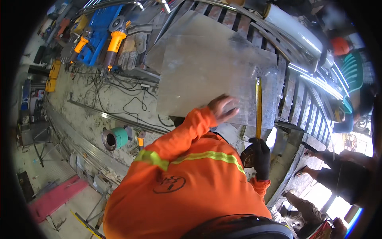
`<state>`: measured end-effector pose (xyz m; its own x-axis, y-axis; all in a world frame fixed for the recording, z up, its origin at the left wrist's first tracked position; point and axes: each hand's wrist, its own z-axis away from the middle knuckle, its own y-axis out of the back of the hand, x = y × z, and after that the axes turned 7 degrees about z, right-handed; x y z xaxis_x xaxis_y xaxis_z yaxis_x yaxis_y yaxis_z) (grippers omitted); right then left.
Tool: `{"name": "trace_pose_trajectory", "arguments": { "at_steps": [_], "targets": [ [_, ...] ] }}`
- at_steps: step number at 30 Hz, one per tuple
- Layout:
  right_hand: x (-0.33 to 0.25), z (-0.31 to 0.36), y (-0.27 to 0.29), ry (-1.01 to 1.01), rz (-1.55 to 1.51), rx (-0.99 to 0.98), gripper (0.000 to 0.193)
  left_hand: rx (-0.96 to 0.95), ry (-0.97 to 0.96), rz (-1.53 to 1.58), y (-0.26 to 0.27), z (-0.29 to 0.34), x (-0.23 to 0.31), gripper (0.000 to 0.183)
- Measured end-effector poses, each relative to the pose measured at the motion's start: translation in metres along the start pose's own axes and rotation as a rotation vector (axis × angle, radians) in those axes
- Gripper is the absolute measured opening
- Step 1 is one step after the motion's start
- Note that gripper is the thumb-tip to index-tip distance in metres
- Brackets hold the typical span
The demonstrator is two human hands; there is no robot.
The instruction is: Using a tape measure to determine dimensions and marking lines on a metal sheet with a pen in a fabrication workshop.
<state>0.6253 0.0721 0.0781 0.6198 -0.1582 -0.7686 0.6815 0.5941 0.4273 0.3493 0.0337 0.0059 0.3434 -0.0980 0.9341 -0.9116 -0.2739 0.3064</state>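
Gloved right hand point(261, 156) grips a tape measure point(247, 156), its yellow blade point(258, 109) lying over a grey sheet point(203, 71); bare left hand point(223, 108) is loosely open, empty.

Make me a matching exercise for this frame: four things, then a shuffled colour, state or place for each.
Things:
1. left hand
2. right hand
3. tape blade
4. green cylinder

Descriptions:
A. yellow, stretched out over the metal sheet
B. left of the orange sleeve
C. black-gloved, holding the tape measure
D. bare, at the sheet's near edge

Pairs: 1-D, 2-C, 3-A, 4-B
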Motion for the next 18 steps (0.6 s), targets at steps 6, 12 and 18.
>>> {"name": "trace_pose_trajectory", "arguments": {
  "at_steps": [6,12,18],
  "targets": [
    [-0.04,-0.039,-0.022,0.252,-0.438,-0.177,0.03,-0.263,0.417,1.003,-0.013,0.042,0.016,0.061],
    [-0.101,-0.056,-0.067,0.888,-0.222,-0.126,0.03,-0.278,0.491,1.388,0.027,0.036,0.024,0.063],
    [-0.077,-0.06,-0.058,0.586,-0.355,0.02,0.027,-0.468,0.732,0.64,0.068,0.03,0.025,0.038]
  ]
}}
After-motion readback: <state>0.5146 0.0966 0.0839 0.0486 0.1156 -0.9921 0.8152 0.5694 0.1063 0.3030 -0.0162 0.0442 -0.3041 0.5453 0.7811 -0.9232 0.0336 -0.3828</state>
